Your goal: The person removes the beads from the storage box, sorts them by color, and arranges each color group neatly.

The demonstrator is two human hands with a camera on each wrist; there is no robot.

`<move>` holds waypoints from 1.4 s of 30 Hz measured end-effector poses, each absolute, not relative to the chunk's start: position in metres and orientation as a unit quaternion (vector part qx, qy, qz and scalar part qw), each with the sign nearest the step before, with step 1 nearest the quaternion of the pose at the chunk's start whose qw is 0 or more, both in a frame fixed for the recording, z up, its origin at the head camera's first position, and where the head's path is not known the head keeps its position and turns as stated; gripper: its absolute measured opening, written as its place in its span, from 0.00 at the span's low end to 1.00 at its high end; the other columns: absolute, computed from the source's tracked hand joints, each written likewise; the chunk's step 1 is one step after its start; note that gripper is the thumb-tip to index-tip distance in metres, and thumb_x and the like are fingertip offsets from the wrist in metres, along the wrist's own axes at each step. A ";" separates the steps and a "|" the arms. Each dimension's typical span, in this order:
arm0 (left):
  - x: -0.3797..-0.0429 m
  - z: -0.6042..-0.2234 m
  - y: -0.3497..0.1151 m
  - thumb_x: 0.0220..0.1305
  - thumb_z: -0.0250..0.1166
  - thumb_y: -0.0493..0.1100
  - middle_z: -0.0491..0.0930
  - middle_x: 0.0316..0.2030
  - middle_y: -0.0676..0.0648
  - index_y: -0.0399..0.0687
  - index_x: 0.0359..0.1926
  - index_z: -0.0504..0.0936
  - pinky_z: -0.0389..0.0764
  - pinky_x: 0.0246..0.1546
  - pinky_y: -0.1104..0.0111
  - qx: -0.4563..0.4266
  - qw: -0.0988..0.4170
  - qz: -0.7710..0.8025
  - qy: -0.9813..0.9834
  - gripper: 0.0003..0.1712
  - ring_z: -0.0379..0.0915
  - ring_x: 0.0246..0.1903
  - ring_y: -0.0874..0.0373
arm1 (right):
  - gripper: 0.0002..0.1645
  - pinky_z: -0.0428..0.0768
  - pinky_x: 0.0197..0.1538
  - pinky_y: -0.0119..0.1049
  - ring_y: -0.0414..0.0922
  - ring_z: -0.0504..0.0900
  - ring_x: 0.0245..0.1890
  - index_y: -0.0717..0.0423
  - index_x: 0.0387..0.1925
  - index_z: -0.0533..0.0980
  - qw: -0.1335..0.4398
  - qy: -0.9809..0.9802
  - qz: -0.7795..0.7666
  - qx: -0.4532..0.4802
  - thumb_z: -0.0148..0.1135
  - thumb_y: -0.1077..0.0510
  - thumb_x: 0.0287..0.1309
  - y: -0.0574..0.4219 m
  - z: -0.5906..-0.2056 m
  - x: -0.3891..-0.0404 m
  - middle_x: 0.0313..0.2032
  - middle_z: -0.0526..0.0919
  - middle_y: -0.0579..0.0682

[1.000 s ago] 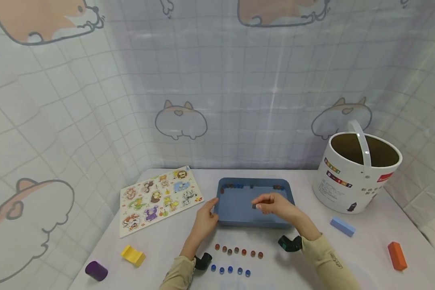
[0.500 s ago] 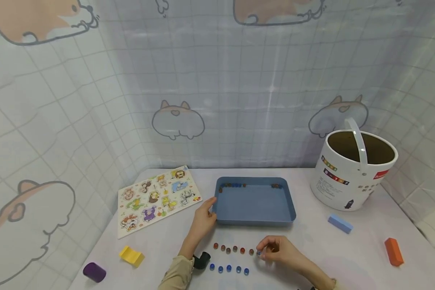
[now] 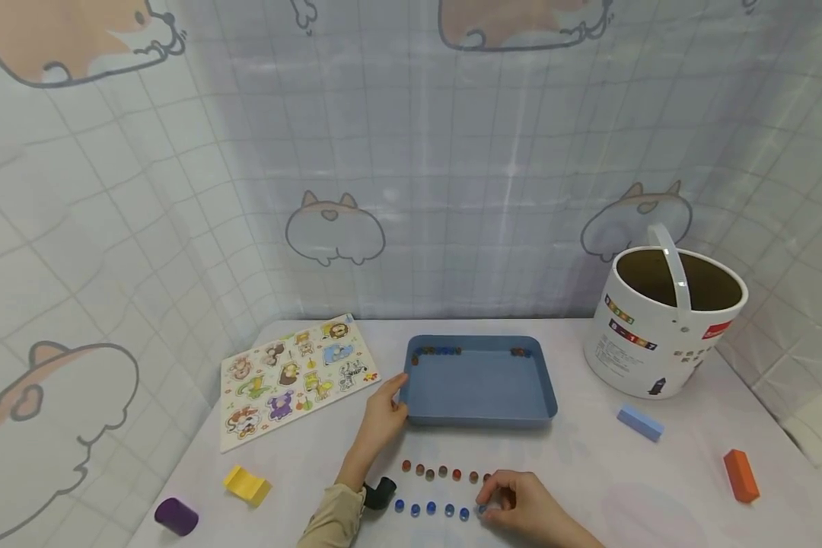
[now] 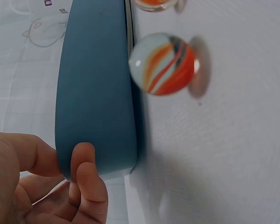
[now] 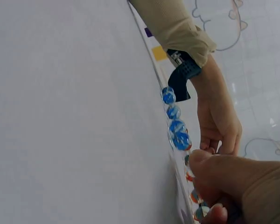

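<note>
My left hand (image 3: 381, 417) grips the front-left part of a blue-grey tray (image 3: 479, 421); in the left wrist view its fingers (image 4: 86, 163) curl at the tray's corner. A small blue marble (image 3: 482, 509) is pinched between my right hand's (image 3: 524, 506) thumb and fingers, low at the right end of a row of blue marbles (image 3: 431, 508). Behind that row runs a line of reddish marbles (image 3: 443, 472). Several more marbles (image 3: 441, 351) lie along the tray's back wall, and a few reddish ones (image 3: 518, 352) sit near its back-right corner. The right fingertips are partly hidden in the right wrist view.
An animal puzzle board (image 3: 297, 380) lies left of the tray. A white bucket (image 3: 647, 350) with a handle stands at right. Around the table are a light blue block (image 3: 640, 423), an orange block (image 3: 741, 476), a yellow block (image 3: 247, 485) and a purple cylinder (image 3: 176, 517).
My right hand came from over the tray, holding a small dark marble, toward the front of the table, down to the blue row's right end. The left hand has stayed on the tray.
</note>
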State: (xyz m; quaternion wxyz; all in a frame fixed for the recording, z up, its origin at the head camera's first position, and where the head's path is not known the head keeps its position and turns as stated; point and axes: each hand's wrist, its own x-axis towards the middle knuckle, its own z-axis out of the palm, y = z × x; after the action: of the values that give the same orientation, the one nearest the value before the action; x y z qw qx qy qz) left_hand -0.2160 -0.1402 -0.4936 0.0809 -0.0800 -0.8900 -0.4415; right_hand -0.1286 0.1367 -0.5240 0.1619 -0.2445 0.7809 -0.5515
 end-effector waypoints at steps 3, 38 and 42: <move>-0.216 -0.494 -0.140 0.52 0.55 0.27 0.71 0.64 0.35 0.33 0.64 0.71 0.66 0.16 0.78 -0.074 0.081 -0.438 -0.892 0.34 0.57 0.13 0.69 | 0.07 0.69 0.24 0.24 0.27 0.65 0.21 0.52 0.32 0.82 0.163 0.788 -0.536 -0.256 0.71 0.59 0.47 0.135 -0.524 -0.128 0.29 0.81 0.40; -0.217 -0.498 -0.141 0.52 0.54 0.27 0.69 0.64 0.31 0.33 0.66 0.68 0.64 0.14 0.77 -0.071 0.070 -0.459 -0.883 0.35 0.57 0.12 0.68 | 0.24 0.78 0.55 0.55 0.55 0.81 0.48 0.58 0.56 0.77 0.102 0.828 -0.514 -0.198 0.59 0.48 0.64 0.145 -0.436 -0.312 0.52 0.82 0.58; -0.217 -0.498 -0.141 0.52 0.54 0.27 0.70 0.63 0.31 0.33 0.66 0.68 0.64 0.14 0.77 -0.072 0.074 -0.456 -0.884 0.35 0.57 0.12 0.68 | 0.24 0.76 0.58 0.55 0.60 0.78 0.55 0.60 0.58 0.76 0.118 0.818 -0.532 -0.182 0.58 0.51 0.65 0.130 -0.446 -0.330 0.56 0.80 0.60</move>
State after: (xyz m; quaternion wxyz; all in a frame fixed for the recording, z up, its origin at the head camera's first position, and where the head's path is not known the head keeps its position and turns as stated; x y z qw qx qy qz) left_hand -0.2169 -0.1406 -0.4975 0.0745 -0.0720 -0.8838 -0.4563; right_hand -0.3302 0.1296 -0.4461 0.1179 -0.1822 0.8184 -0.5320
